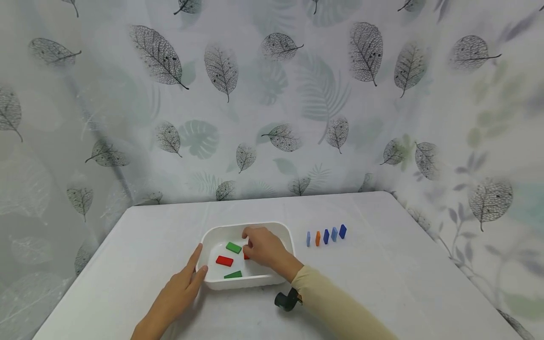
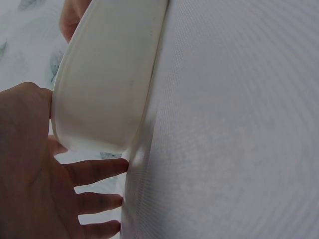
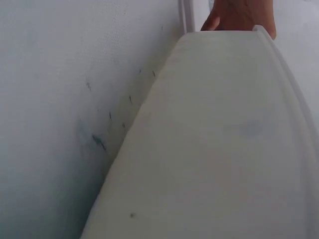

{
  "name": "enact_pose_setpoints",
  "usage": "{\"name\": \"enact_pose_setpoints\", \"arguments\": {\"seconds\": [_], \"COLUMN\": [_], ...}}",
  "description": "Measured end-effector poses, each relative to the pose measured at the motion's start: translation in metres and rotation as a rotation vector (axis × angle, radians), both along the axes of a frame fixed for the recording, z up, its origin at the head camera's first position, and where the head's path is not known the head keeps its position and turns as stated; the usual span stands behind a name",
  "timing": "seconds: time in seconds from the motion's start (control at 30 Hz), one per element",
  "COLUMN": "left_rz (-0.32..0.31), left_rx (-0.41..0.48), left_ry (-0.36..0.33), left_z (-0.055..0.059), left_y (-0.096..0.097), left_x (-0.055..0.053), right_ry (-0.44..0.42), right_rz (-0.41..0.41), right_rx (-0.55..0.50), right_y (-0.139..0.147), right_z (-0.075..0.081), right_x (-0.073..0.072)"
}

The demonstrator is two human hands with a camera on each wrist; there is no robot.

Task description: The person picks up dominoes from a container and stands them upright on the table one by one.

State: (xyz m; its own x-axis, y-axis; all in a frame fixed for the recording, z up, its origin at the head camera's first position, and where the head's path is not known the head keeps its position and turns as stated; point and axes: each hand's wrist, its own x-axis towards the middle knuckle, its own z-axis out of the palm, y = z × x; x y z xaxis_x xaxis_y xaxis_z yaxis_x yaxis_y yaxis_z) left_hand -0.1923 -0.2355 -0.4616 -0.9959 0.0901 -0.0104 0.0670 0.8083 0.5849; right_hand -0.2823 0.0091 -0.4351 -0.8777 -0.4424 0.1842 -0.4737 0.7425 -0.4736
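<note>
The left hand (image 1: 178, 289) is at the left end of the white tray (image 1: 244, 284), thumb and forefinger at the rim, fingers straight and spread, its grip loose and closed round nothing. Light, even pressure there should be enough to keep the tray from sliding on the table (image 1: 382, 288). Inside the tray, a left red block (image 1: 224, 260) lies at the left, a near green block (image 1: 233, 274) by the near wall, and a far green block (image 1: 233, 247) farther back. Just right of them is the right red block (image 1: 246, 256), partly covered by the right hand (image 1: 267, 248), whose fingers are curled down over it; the wrist views show only tray walls there, so I can't tell if that grip has pinched the block or only touches it. A pinch across opposite edges, then a straight lift, would best spare the neighbouring blocks. Right of the tray, five thin blocks stand upright in a row: light blue (image 1: 308, 239), orange (image 1: 318, 238), dark blue (image 1: 326, 236), light blue, dark blue. They look easy to topple, so the right sleeve (image 1: 335, 302) is best kept clear.
</note>
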Motion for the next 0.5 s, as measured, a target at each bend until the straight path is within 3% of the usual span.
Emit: {"name": "enact_pose_setpoints", "arguments": {"seconds": [0.5], "left_rz": [-0.019], "left_rx": [0.0], "left_ry": [0.009], "left_z": [-0.003], "left_y": [-0.002], "left_x": [-0.001], "right_ry": [-0.044], "right_rz": [-0.093], "right_rx": [0.11], "right_y": [-0.022], "right_z": [-0.009], "right_x": [-0.006]}}
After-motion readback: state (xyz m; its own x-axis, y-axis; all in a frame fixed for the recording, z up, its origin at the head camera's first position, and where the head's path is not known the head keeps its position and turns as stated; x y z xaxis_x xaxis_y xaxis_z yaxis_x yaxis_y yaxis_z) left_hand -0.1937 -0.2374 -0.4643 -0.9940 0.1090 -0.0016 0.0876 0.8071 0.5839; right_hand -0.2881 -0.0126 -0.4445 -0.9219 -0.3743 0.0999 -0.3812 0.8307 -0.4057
